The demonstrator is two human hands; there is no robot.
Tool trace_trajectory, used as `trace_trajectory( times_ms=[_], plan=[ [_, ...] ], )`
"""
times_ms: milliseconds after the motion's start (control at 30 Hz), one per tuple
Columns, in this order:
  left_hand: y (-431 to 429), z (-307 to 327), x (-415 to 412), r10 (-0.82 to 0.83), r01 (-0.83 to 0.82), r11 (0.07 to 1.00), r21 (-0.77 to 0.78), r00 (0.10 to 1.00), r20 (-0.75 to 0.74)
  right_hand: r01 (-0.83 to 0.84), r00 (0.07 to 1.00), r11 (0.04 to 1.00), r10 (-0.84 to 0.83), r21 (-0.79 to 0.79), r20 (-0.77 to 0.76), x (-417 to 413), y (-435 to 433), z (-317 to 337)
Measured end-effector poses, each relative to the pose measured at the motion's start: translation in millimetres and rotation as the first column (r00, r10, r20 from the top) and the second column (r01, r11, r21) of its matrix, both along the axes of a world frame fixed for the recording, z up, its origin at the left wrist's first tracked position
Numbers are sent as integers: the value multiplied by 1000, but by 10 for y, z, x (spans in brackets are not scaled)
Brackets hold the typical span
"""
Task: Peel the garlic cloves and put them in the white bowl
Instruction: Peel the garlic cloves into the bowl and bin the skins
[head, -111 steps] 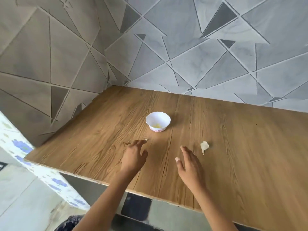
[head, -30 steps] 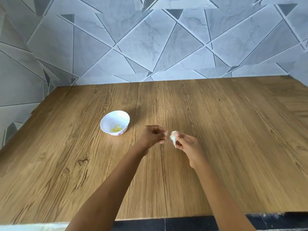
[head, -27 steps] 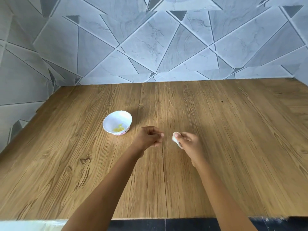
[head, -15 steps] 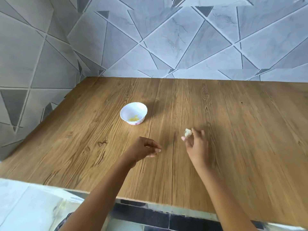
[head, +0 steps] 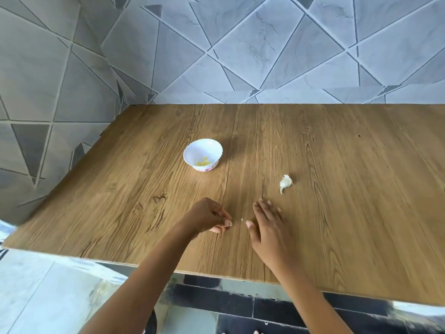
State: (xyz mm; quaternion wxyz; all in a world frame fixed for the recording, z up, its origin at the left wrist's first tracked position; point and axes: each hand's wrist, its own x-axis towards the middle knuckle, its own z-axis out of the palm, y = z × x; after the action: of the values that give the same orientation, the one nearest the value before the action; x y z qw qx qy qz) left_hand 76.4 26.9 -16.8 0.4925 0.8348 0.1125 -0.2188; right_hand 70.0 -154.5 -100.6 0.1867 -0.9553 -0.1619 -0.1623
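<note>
The white bowl (head: pixel 190 152) with a scalloped rim stands on the wooden table (head: pixel 349 213), with a few yellowish peeled pieces at its bottom. A garlic clove (head: pixel 285 182) in its pale skin lies on the wood to the right of the bowl, touched by neither hand. My right hand (head: pixel 267 225) hovers low over the table with straight, spread fingers, a short way nearer me than the clove. My left hand (head: pixel 209 217) sits beside it with curled fingers, thumb against fingertips; I see nothing in it. A tiny white fleck (head: pixel 241 219) lies between the hands.
Grey tiled walls (head: pixel 265 56) close the table at the back and left. The table's near edge (head: pixel 216 274) runs just behind my wrists, with dark and pale floor tiles below it.
My right hand has let go of the garlic clove, which now lies on the table, and has drawn back toward me with fingers straightened. My left hand has moved lower, still curled.
</note>
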Motion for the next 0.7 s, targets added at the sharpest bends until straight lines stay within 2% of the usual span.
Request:
trace_trajectory(
  times_ms=[300, 533, 633, 700],
  plan=[
    [-81, -11, 148, -96, 95, 969, 226, 995, -7, 24, 998, 996, -28, -84, -50, -39, 9, 55],
    [-163, 34, 170, -233, 201, 899, 389, 972, 38, 20, 994, 995, -31, -98, -107, -44, 28, 69],
    [-150, 53, 138, -243, 204, 900, 386, 968, 56, 19, 993, 995, -29, -97, -113, -55, 29, 88],
    [-100, 69, 123, -211, 195, 936, 292, 977, 24, 11, 993, 996, -21, -87, -113, -61, 23, 95]
  ],
)
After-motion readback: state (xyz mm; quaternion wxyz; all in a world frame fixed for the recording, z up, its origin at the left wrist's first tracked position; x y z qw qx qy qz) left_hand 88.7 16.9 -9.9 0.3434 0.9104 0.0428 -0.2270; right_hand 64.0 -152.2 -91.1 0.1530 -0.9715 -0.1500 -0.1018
